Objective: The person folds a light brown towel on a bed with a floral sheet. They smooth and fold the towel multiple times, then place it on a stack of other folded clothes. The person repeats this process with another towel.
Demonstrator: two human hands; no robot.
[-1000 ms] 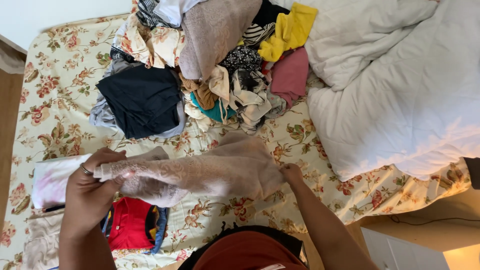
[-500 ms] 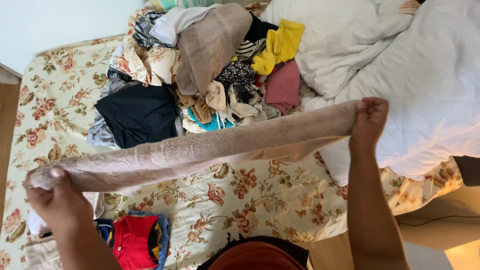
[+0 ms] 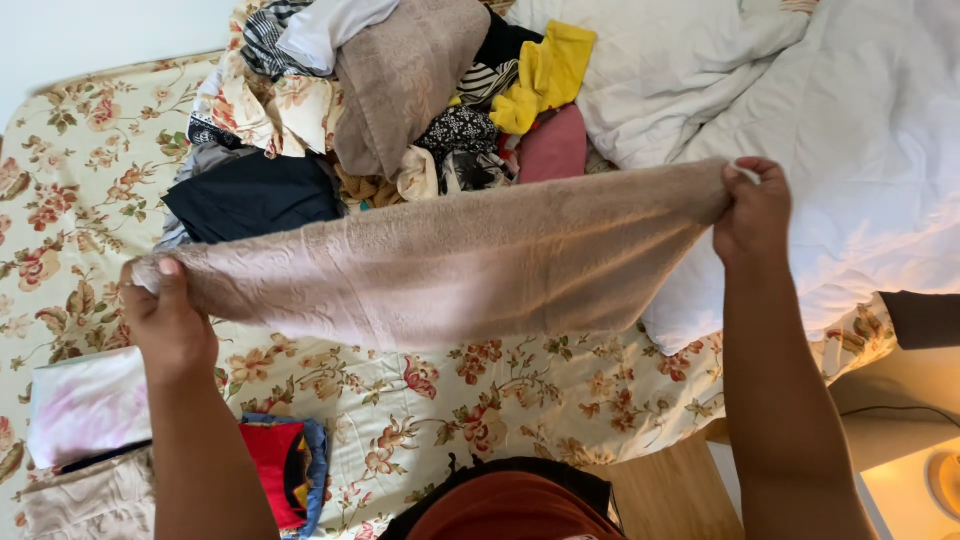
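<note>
— Towel (image 3: 450, 265): where is it?
— Stretched in the air above the bed (image 3: 520, 400), beige, sagging a little in the middle. The left hand (image 3: 170, 315) is closed on one end, and the right hand (image 3: 755, 205) pinches the other end.
— What's nearest?
— Folded clothes (image 3: 90, 405) by the left arm.
— And farther?
— A heap of laundry (image 3: 400, 100), with a white duvet (image 3: 850, 130) beside it.
</note>
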